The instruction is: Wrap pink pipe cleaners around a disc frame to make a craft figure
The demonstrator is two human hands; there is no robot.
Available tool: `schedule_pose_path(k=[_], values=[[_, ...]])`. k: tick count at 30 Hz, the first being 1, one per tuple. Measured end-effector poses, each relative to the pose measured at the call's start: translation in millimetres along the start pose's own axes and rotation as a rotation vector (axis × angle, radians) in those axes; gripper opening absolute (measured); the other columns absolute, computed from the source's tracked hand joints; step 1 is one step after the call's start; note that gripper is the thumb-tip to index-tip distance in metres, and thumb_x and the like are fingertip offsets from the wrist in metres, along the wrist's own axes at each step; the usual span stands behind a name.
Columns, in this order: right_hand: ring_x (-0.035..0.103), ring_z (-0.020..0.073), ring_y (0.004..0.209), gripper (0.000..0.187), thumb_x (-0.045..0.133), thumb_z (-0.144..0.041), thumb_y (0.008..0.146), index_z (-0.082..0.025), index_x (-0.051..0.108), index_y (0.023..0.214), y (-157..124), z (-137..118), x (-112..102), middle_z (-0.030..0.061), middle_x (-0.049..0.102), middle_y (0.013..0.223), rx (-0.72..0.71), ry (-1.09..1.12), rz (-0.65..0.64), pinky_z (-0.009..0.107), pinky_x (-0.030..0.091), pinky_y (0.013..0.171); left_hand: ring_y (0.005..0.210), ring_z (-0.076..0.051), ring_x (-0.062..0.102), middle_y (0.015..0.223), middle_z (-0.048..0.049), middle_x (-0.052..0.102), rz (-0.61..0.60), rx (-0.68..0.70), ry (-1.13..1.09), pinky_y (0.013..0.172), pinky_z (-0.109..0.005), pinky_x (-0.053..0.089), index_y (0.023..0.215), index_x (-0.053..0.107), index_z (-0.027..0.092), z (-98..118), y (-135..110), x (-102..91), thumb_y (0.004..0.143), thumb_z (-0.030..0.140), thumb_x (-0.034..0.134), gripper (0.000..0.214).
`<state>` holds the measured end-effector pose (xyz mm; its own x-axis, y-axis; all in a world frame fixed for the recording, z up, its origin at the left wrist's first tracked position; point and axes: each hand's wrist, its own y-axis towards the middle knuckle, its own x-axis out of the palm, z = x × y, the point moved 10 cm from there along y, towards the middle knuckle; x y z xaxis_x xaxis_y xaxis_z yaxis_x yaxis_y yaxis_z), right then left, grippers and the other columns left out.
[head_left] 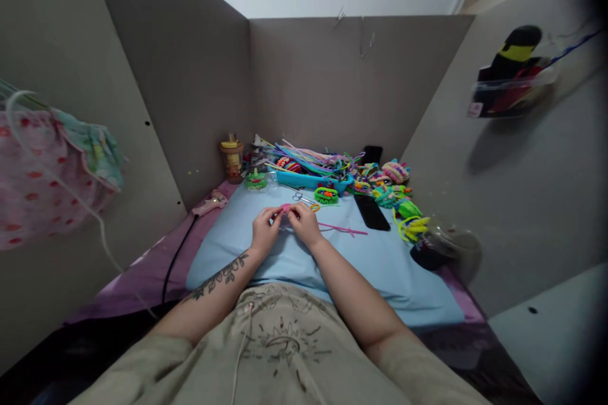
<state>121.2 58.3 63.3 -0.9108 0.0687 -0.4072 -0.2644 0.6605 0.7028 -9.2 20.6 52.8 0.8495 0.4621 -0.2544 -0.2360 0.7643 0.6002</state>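
Small pink piece [285, 207] held up between both hands, over the blue-covered surface [223, 253], nearer its far edge than its near one. For work this small, it is judged that a light pinch should be kept from both sides, the fuzzy strand turned little by little, and the grip kept low so the top stays in sight. Left hand [266, 228]: thumb and forefinger brought together on the piece's left side, the other fingers curled in. Right hand [304, 223]: fingertips closed on its right side; exact contact hidden. Pink stems [344, 228] are laid beyond the right wrist; scissors [298, 197] are left toward the far edge, near a green fuzzy piece [325, 195].
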Motion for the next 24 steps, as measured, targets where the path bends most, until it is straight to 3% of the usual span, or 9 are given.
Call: schedule_pose_path(k=[6,24], values=[[0.057,0.0177,0.077,0.012,0.052,-0.02,0.085,-0.019,0.064,0.081,-1,-7,1,0.004,0.061,0.078,-0.009,0.039,-0.021,0.029,0.045,0.072,0.072,-0.015,0.06,0.085,-0.004,0.07,0.002,-0.031,0.024,0.069,-0.027,0.047,0.096,0.069,0.019,-8,-1,2.2,0.078,0.022,0.062,0.019],[0.056,0.0156,0.07,0.012,0.056,-0.021,0.082,-0.02,0.068,0.083,-2,-12,-5,0.0028,0.061,0.075,0.008,0.088,-0.001,0.027,0.045,0.065,0.072,-0.015,0.064,0.081,-0.004,0.072,-0.01,-0.065,0.001,0.061,-0.025,0.047,0.088,0.069,0.018,-10,0,1.5,0.079,0.024,0.058,0.015]])
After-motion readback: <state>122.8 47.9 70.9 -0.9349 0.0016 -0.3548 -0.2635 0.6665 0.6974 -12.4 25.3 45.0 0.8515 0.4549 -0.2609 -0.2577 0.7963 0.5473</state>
